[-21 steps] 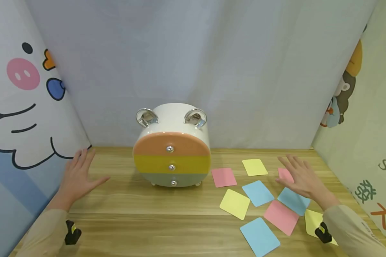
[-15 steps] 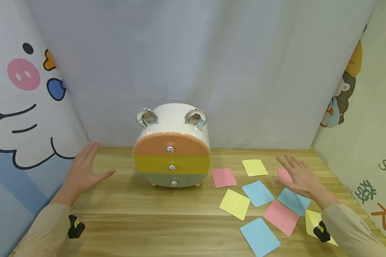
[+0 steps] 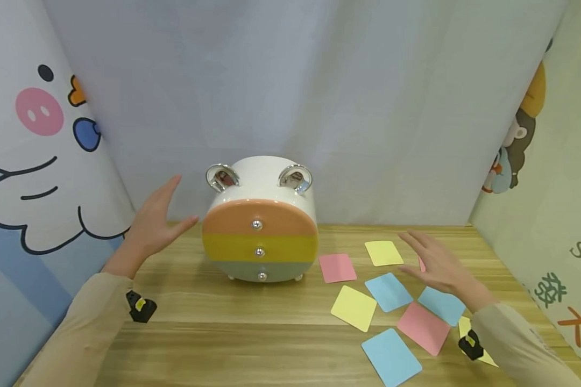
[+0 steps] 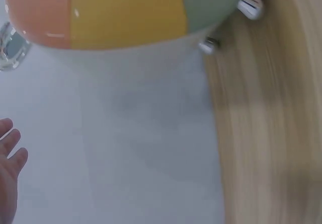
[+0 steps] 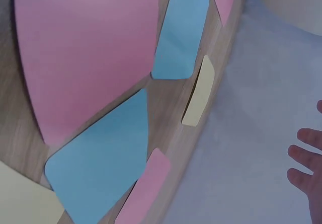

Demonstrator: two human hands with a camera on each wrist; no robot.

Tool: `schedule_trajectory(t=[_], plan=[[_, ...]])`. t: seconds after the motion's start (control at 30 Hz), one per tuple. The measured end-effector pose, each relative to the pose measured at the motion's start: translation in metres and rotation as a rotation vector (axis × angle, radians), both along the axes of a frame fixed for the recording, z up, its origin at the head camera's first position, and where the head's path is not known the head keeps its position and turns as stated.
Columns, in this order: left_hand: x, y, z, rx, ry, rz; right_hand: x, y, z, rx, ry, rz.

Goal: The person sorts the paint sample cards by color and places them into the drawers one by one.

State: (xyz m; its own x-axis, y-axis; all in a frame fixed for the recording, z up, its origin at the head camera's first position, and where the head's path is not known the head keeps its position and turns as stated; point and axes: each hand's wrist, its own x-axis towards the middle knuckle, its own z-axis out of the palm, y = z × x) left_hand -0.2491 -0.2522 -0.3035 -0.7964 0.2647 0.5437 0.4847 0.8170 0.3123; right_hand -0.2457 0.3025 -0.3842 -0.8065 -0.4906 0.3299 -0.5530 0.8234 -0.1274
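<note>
A round white drawer cabinet (image 3: 260,226) stands at the back of the wooden table (image 3: 252,333); its three drawer fronts are orange, yellow and grey-green, each with a silver knob. My left hand (image 3: 157,220) is raised with straight fingers just left of the cabinet and holds nothing. My right hand (image 3: 431,260) hovers flat, fingers spread, over scattered coloured cards. Its nearest cards are a blue card (image 3: 443,303) and a yellow card (image 3: 383,252). The left wrist view shows the cabinet front (image 4: 115,12) and my fingertips (image 4: 10,183). The right wrist view has a pink card (image 5: 85,58) and a blue card (image 5: 100,163).
More cards lie right of the cabinet: pink (image 3: 337,267), blue (image 3: 388,291), yellow (image 3: 353,307), pink (image 3: 423,327), blue (image 3: 391,356). A grey curtain (image 3: 319,107) closes the back. Cartoon-printed panels (image 3: 29,161) wall both sides. Bare wood lies in front of the cabinet.
My left hand has lifted off the table and moved right and up, close to the cabinet's left side. My right hand has drifted slightly left over the cards.
</note>
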Motion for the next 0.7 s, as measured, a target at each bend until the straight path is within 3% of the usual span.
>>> schedule_trajectory(t=[0.17, 0.37, 0.5, 0.7], plan=[[-0.010, 0.015, 0.009, -0.014, 0.037, -0.064, 0.000, -0.016, 0.007, -0.027, 0.007, 0.046], [-0.020, 0.029, 0.011, -0.032, 0.065, -0.106, 0.002, -0.046, 0.018, -0.058, -0.005, 0.095], [-0.023, 0.035, 0.012, -0.027, 0.051, -0.105, 0.003, -0.067, 0.024, -0.081, 0.007, 0.123], [-0.026, 0.037, 0.012, -0.017, 0.027, -0.083, -0.001, -0.104, 0.034, -0.152, 0.113, 0.186]])
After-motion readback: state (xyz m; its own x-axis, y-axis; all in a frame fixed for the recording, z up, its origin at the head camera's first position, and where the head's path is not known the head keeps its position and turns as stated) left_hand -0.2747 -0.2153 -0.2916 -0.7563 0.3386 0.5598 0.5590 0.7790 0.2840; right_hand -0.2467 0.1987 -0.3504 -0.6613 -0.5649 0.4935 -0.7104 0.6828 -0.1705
